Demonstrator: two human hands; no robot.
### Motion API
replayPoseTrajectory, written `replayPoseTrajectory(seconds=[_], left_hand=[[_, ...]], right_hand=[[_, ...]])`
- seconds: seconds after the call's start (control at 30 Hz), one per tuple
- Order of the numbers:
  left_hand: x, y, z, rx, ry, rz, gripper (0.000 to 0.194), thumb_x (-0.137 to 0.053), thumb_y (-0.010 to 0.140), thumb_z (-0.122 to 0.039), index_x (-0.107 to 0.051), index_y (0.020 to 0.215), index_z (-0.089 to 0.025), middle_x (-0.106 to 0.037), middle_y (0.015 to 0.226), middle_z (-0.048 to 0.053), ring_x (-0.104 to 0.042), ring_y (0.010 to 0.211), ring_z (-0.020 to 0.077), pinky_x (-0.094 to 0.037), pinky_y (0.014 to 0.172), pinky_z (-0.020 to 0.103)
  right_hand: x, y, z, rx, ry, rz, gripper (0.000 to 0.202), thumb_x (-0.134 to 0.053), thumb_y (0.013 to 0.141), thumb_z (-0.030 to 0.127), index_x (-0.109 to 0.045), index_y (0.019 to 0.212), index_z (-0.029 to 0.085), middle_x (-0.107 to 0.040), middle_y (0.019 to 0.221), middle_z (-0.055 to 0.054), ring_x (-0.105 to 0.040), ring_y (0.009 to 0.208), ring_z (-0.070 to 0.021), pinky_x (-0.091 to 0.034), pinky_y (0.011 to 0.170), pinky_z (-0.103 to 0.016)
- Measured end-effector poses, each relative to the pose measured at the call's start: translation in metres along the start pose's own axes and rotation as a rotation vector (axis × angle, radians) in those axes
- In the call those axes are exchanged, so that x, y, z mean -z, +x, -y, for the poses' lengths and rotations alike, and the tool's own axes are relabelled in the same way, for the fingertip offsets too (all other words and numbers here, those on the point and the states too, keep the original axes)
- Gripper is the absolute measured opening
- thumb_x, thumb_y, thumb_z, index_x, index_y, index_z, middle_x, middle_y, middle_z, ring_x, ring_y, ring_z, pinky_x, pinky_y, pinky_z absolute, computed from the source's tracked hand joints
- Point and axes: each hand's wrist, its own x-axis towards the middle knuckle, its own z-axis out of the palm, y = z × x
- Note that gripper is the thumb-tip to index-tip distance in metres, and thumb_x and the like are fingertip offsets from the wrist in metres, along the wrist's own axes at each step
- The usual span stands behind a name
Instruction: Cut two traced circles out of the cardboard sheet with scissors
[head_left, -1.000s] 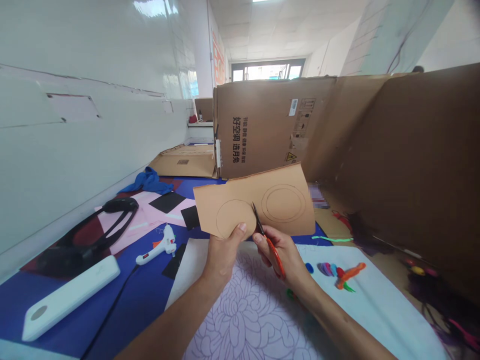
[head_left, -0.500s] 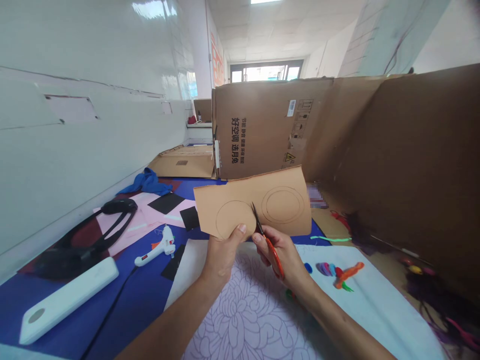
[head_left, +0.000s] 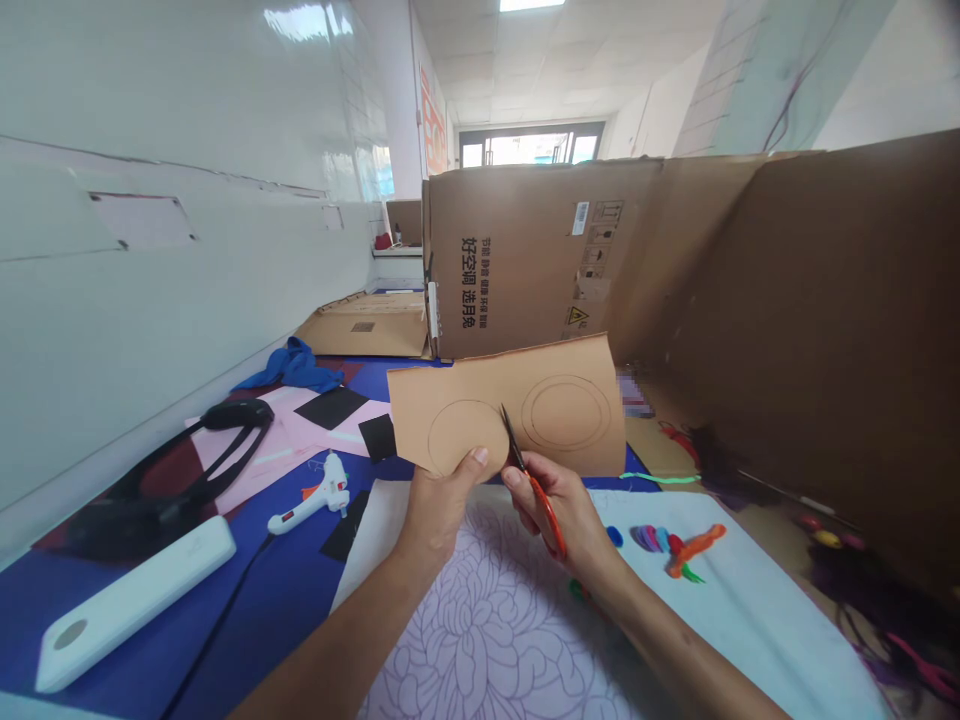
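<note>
A brown cardboard sheet (head_left: pixel 499 385) is held up over the paper, with a single circle drawn at its left and a double circle at its right. My left hand (head_left: pixel 448 500) grips its lower edge, thumb on the front by the left circle. In my right hand (head_left: pixel 555 505) are orange-handled scissors (head_left: pixel 547 515), fingers wrapped round the handles. Their dark blades lie on the cardboard just right of the left circle, tips pointing up. Below both hands lies a white sheet with a flower line drawing (head_left: pixel 480 620).
A white glue gun (head_left: pixel 311 500) with a black cable and a long white device (head_left: pixel 139 600) lie on the left. Black squares and pink paper (head_left: pixel 289 425) are behind them. Coloured clay pieces (head_left: pixel 697 550) sit right. Large cardboard panels (head_left: pixel 540 260) stand behind and to the right.
The cardboard has shifted very slightly, its left circle moving a little to the left. The scissors and both hands have moved slightly left too.
</note>
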Motion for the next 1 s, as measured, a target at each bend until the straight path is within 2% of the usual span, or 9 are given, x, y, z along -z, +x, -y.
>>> replayPoseTrajectory(seconds=[0.33, 0.7, 1.0], left_hand=[[-0.0031, -0.0035, -0.0001, 0.003, 0.024, 0.034, 0.063, -0.089, 0.075, -0.033, -0.072, 0.134, -0.021, -0.081, 0.121, 0.013, -0.072, 0.124, 0.0325, -0.049, 0.115, 0.053], [-0.0024, -0.0029, 0.0004, 0.004, 0.028, 0.029, 0.063, -0.089, 0.075, -0.033, -0.073, 0.135, -0.022, -0.081, 0.12, 0.012, -0.072, 0.122, 0.0319, -0.049, 0.115, 0.052], [0.0001, -0.0008, -0.0044, 0.016, 0.026, 0.061, 0.067, -0.091, 0.073, -0.034, -0.072, 0.136, -0.021, -0.082, 0.118, 0.013, -0.073, 0.121, 0.0337, -0.051, 0.114, 0.053]], right_hand=[[0.0002, 0.0005, 0.0034, 0.007, 0.031, -0.009, 0.056, -0.069, 0.089, 0.076, -0.062, 0.086, 0.021, -0.051, 0.065, 0.005, -0.046, 0.051, -0.0119, -0.039, 0.046, -0.024], [0.0019, 0.0004, -0.0015, 0.005, 0.012, -0.018, 0.055, -0.068, 0.091, 0.075, -0.055, 0.082, 0.022, -0.045, 0.062, 0.007, -0.037, 0.049, -0.0103, -0.031, 0.046, -0.024], [0.0035, 0.0007, 0.0025, 0.0, -0.019, -0.015, 0.054, -0.069, 0.092, 0.072, -0.068, 0.097, 0.019, -0.044, 0.064, 0.006, -0.038, 0.051, -0.0117, -0.028, 0.047, -0.026]])
